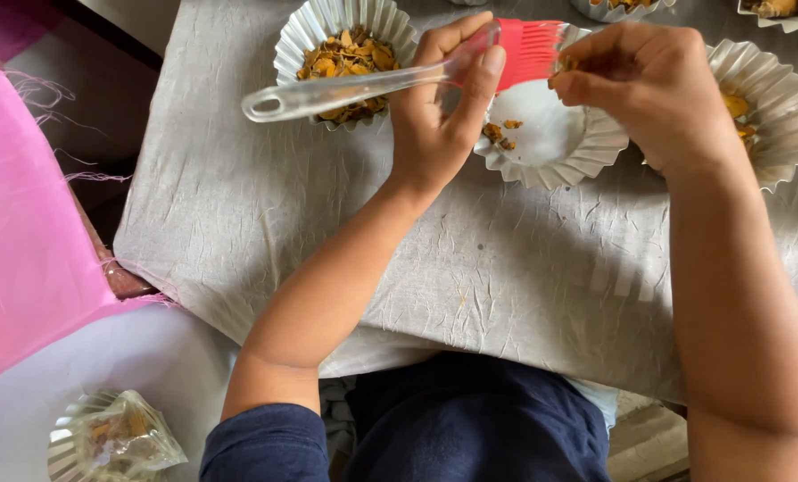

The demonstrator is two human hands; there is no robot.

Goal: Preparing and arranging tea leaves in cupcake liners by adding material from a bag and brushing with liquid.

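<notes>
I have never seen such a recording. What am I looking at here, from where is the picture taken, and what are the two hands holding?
There is no machine: a person works with bare hands. The one picture comes from a camera on the person's head, looking down. The left hand holds a brush with a clear handle and red bristles. The right hand touches the bristles over a nearly empty foil cup. A grey cloth covers the table. Another foil cup holds dry yellow-brown pieces. A pink cloth lies at the left.
</notes>
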